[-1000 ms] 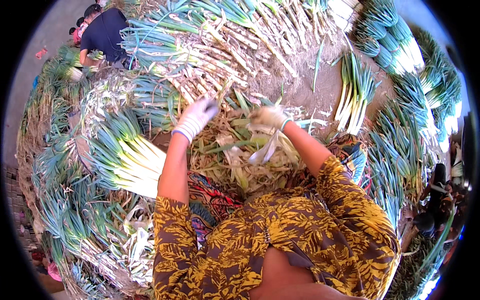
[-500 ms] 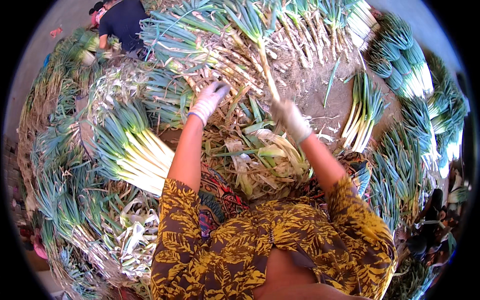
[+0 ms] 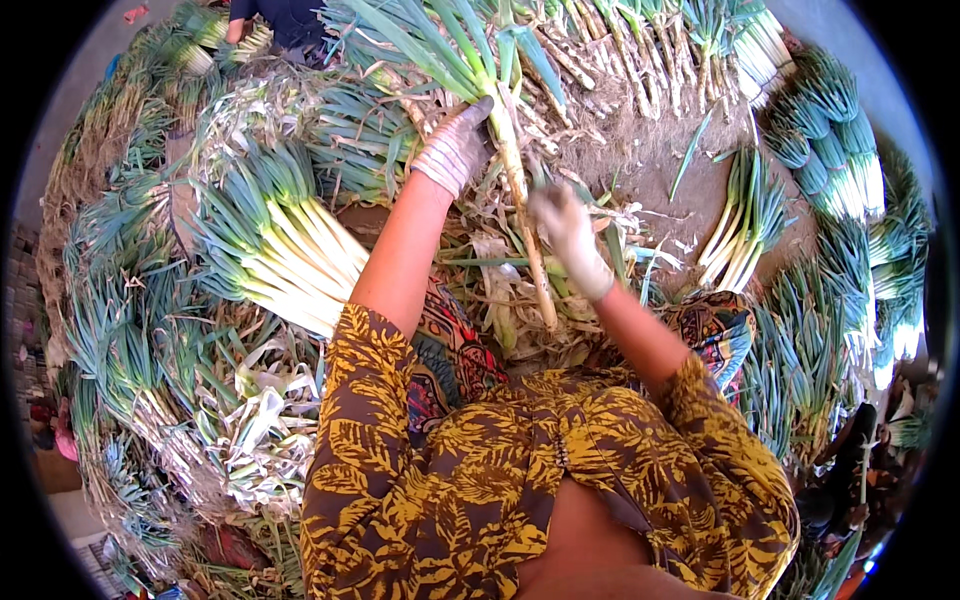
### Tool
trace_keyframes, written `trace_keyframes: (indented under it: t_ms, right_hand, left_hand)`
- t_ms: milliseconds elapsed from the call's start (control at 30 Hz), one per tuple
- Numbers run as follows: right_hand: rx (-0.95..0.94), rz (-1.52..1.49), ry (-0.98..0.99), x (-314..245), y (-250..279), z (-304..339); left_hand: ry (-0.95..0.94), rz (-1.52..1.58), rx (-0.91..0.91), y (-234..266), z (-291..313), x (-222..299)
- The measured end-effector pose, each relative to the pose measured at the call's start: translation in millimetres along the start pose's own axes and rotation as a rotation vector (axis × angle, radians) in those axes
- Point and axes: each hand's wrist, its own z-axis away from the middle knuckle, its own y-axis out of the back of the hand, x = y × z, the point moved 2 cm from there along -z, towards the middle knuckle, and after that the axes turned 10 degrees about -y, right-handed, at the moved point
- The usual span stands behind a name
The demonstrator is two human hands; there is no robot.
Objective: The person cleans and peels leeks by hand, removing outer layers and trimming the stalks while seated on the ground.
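Observation:
A long green onion slants in front of me, its green leaves up and away, its brownish stalk pointing down toward my lap. My left hand, in a pale glove with dark fingers, grips it where the leaves meet the stalk. Close beside the middle of the stalk is my right hand, also gloved; motion smears its fingers, so its grip cannot be made out. Loose dry peelings lie beneath the onion, between my knees.
To my left lies a fan of clean white-stalked onions, and a smaller bunch lies right. Soil-covered onions line the far side. Stacked bundles stand far right. Another person is partly visible at far left.
The onion has come nearer and lower. My left hand, empty before, has moved right and taken hold below its leaves. My right hand has shifted slightly from the stalk's lower end to beside its middle.

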Motion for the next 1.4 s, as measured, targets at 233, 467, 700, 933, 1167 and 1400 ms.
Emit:
trace_keyframes:
  t_ms: [233,467,700,933,1167,1400]
  right_hand:
    - [-0.258,-0.369,0.081,-86.1,-21.0,-98.3]
    - [-0.414,-0.119,-0.572,-5.0,-39.7,13.5]
    - [-0.927,1.408,-0.037,119.9,37.1,77.5]
    - [-0.275,-0.439,-0.431,22.7,-24.8,58.9]
    - [0.034,0.056,0.023,5.4,-12.0,31.5]
    - [0.065,-0.077,-0.076,-19.8,16.9,-6.9]
  left_hand:
    - [-0.114,0.061,-0.006,-3.6,-1.4,4.2]
    - [-0.284,0.147,0.280,53.1,-15.5,46.7]
    - [-0.291,0.009,0.299,47.4,-26.5,49.6]
    - [-0.168,0.138,0.236,41.4,-34.4,26.2]
    - [0.002,-0.040,0.278,27.6,-20.9,-9.7]
    - [0.444,-0.648,-0.366,11.8,40.2,-61.4]
